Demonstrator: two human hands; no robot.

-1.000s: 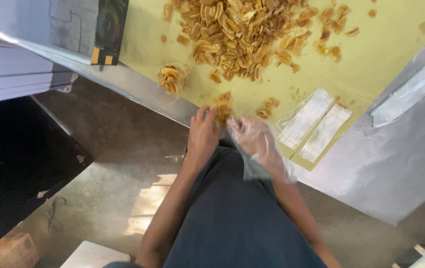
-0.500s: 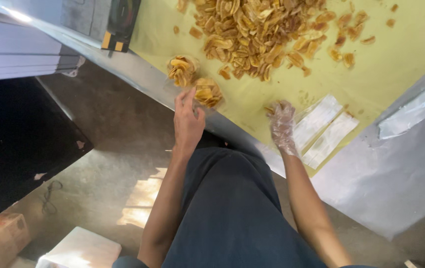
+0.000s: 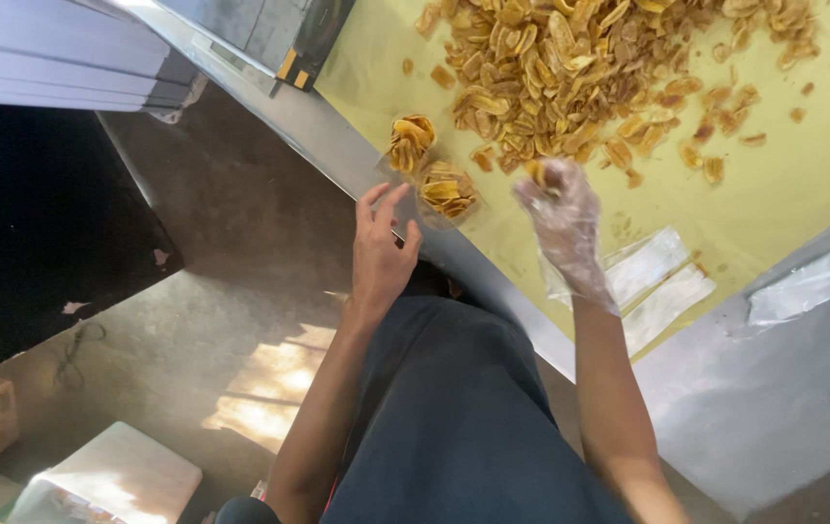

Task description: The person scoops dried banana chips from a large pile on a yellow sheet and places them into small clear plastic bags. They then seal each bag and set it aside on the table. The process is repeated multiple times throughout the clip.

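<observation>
Nearest, the left hand (image 3: 381, 254) has let go and drawn back off the tabletop (image 3: 337, 136) edge, its grip apart and empty. That leaves 2 filled bags (image 3: 431, 165) lying side by side at its 12 o'clock, so filling looks to have passed to another portion. The pair's long axis runs 10 to 4 o'clock; where their mouths point I cannot tell. Farther, the gloved right hand (image 3: 562, 215) has risen to the chip pile (image 3: 570, 68), grip closed on chips.

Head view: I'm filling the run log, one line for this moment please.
left hand: bare, at filled chip bag | right hand: gloved, over chip pile | yellow sheet
</observation>
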